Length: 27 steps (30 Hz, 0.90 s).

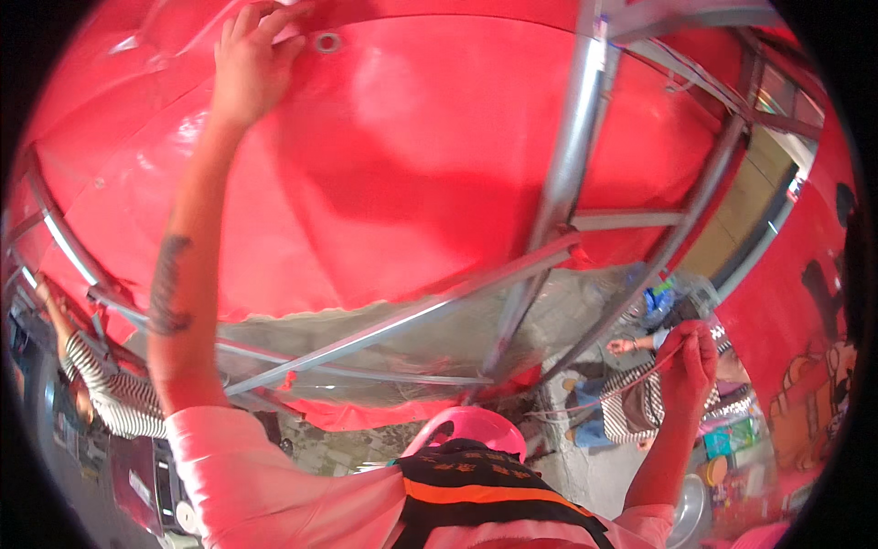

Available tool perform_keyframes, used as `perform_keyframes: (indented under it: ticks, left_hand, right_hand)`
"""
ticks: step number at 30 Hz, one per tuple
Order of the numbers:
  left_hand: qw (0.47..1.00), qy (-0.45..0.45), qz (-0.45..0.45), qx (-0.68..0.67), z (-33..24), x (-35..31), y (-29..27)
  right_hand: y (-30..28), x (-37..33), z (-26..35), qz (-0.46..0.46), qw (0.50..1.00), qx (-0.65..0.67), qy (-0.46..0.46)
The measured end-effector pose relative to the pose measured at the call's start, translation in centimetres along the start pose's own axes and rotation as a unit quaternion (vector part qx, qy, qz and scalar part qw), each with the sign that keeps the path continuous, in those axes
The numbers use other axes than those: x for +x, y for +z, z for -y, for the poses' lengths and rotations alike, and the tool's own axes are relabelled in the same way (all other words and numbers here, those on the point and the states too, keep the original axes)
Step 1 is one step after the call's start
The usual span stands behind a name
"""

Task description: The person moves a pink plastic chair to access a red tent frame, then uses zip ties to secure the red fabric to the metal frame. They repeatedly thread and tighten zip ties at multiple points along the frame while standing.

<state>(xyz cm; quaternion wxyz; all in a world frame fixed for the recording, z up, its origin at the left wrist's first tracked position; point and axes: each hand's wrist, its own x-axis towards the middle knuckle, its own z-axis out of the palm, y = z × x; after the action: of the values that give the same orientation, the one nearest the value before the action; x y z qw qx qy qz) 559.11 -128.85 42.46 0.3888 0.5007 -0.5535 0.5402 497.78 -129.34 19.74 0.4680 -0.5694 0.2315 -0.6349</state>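
Observation:
My left hand (254,64) is raised high at the upper left, its fingers closed on a fold of the red tarp (412,137). Just right of those fingers, a metal eyelet (327,42) sits in the tarp. The tarp spreads across a grey metal frame (572,137) of tubes and bars. Out at the right, my right hand (692,357) is raised with its fingers pinched together on a thin cord (631,384). The cord runs down and left from that hand; its far end is hard to make out.
A person in a striped top (119,393) reaches up at the far left. Another person with a striped garment (631,407) stands below my right hand. A slanting metal bar (402,320) crosses the middle. A clear bowl (690,508) and colourful packages (732,439) are at lower right.

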Motion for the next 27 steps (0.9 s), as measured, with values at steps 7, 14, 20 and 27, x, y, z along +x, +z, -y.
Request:
perform_keyframes:
  ticks: [7,14,20,27]
  left_hand:
    - [0.775,0.041,0.384,-0.501,-19.1,-24.5,-15.3]
    - [0.495,-0.292,0.715,-0.397,-25.9,-45.1,-22.8]
    - [0.477,-0.176,0.811,-0.29,-26.5,-50.4,-25.3]
    - [0.403,-0.071,0.795,-0.448,-25.5,-54.8,-25.3]
  right_hand:
    - [12.0,4.2,-0.7,0.164,0.979,0.058,-0.103]
    - [19.0,7.2,-1.4,0.236,0.954,0.158,-0.094]
    - [23.6,2.6,-4.9,0.392,0.916,0.082,-0.026]
    - [22.2,0.6,-7.1,0.4,0.914,0.065,0.034]
